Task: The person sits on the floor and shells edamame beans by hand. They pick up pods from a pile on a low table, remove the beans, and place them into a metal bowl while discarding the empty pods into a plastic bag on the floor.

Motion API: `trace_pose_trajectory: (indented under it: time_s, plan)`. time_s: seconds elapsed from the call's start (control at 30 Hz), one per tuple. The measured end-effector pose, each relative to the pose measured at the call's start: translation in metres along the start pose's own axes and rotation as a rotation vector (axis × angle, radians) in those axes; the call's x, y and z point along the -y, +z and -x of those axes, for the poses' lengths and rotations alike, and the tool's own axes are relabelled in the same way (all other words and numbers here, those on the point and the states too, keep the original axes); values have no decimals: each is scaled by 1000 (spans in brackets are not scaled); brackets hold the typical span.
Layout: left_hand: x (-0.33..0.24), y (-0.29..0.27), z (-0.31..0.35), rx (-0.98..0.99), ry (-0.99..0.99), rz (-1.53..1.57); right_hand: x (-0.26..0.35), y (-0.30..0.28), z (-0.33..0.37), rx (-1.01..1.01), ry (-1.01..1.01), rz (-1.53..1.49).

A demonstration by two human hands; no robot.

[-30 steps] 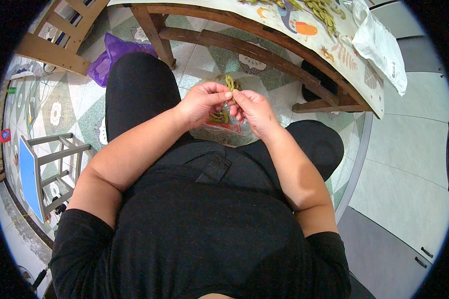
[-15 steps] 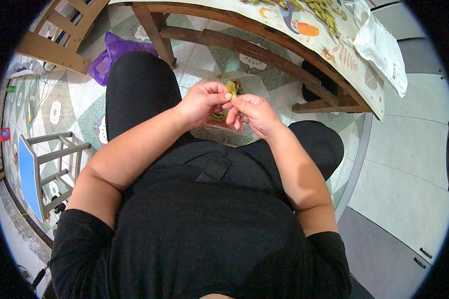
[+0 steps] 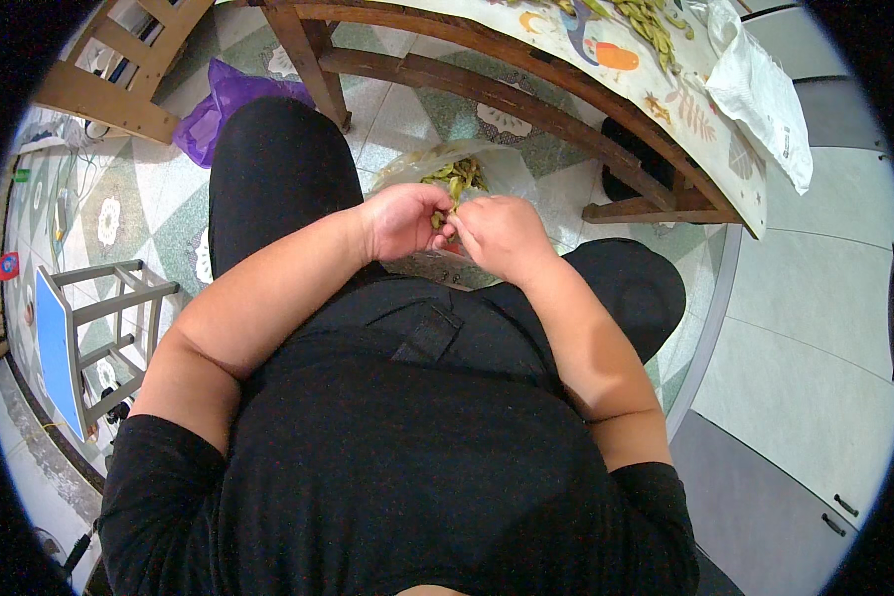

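My left hand and my right hand meet above my lap, their fingertips closed together on a small yellow-green bean pod. Fingers cover most of that pod. Just beyond and below them, a clear plastic bag stands on the floor between my knees. Inside it lie several yellow-green pods or empty hulls; which of the two I cannot tell. My hands hide the near part of the bag.
Ahead is a wooden table with a patterned cover, bearing a heap of bean pods and a white plastic bag. A purple bag lies past my left knee. At left is a blue-topped stool; pale cabinets line the right.
Both hands have come slightly lower and nearer to me. My right hand has turned so its back faces up, and more of the bag's contents shows beyond the fingers.
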State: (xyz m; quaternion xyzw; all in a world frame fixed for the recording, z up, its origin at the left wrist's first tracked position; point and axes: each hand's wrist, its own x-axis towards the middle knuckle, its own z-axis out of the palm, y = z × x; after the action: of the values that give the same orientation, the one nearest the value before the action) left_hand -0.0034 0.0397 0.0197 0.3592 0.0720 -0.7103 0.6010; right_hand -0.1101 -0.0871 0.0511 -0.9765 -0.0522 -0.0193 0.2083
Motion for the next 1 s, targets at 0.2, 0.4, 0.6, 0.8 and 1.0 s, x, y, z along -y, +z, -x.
trace_pose_trajectory:
  time_s: [0.2, 0.4, 0.6, 0.8, 1.0]
  plan:
    - [-3, 1, -6, -66, 214, -25, -4, 0, -4, -70, 420, -165]
    - [-28, 22, 11, -275, 498, -288, -18, -5, -2, -74, 648, -300]
    - [-103, 66, 28, -556, 1394, -1178, -13, -4, -6, -232, 486, -313]
    - [-174, 105, 26, -1042, 1170, -1582, -15, 4, 0, -267, 417, -337]
    - [-191, 97, 5, -1162, 1077, -1677, -15, 9, 0, -258, 413, -317]
